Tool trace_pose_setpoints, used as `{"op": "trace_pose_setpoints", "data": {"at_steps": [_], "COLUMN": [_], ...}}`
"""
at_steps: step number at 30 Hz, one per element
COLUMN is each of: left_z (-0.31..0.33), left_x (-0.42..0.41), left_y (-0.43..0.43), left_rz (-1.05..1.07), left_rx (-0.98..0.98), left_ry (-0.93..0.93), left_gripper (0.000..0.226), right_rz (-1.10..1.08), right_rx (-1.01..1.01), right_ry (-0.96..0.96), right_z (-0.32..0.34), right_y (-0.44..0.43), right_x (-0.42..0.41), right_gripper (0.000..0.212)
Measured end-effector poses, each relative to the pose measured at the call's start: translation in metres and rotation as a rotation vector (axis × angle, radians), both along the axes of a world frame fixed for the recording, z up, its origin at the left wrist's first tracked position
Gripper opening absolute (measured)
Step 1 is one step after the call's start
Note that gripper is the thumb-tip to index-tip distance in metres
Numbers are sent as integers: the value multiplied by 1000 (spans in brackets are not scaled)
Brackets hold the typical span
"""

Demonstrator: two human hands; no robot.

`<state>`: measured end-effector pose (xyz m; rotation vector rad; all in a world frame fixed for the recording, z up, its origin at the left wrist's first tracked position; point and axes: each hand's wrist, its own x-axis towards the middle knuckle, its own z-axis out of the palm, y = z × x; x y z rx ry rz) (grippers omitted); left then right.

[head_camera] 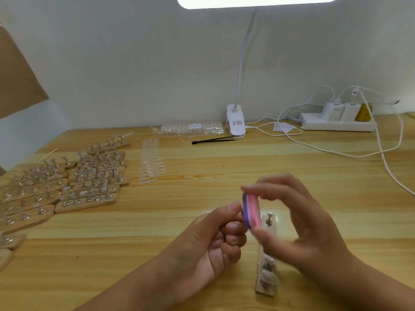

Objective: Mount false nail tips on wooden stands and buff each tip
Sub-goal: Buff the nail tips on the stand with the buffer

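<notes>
Left hand (221, 236) grip pinches small part, unidentifiable; right hand (298, 223) grip holds buffer block (251, 211). Wooden stands (67, 187) near left tabletop (224, 167) edge loaded; tip strips (149, 163) unmounted: task likely midway.

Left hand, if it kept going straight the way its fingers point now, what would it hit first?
The purple and pink buffer block, which the right hand pinches directly in front of the left hand. The two seem to touch, though motion blur hides the exact contact.
</notes>
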<state>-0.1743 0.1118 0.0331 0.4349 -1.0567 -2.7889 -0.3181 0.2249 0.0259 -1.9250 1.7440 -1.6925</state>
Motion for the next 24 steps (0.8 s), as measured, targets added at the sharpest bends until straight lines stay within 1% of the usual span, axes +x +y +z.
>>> {"op": "trace_pose_setpoints", "data": {"at_steps": [3, 5, 8, 10, 13, 15, 18, 20, 24], "left_z": [2, 2, 1, 1, 0, 1, 1, 1, 1], "left_x": [0, 0, 1, 0, 0, 0, 1, 1, 1], "left_y": [2, 3, 4, 5, 4, 2, 5, 8, 3], "left_rz": [-41, -21, -10, -13, 18, 33, -12, -37, -27], "left_rx": [-89, -112, -266, -322, -308, -332, -438, -453, -420], "left_ry": [19, 6, -7, -7, -19, -22, -2, 5, -6], "left_gripper": [31, 35, 39, 42, 45, 46, 33, 27, 43], "right_rz": [15, 69, 93, 115, 148, 149, 180, 230, 237], "right_rx": [27, 56, 85, 131, 154, 145, 194, 230, 210], "right_ry": [-101, -119, -141, -172, -195, -193, -221, -252, -250], "right_z": [4, 3, 4, 5, 5, 5, 5, 5, 7], "right_y": [-2, 3, 4, 1, 5, 8, 3, 2, 10], "right_x": [-3, -3, -2, -3, -4, -6, -5, -4, -9], "right_gripper": [40, 38, 37, 37, 36, 36, 36, 36, 36]}}
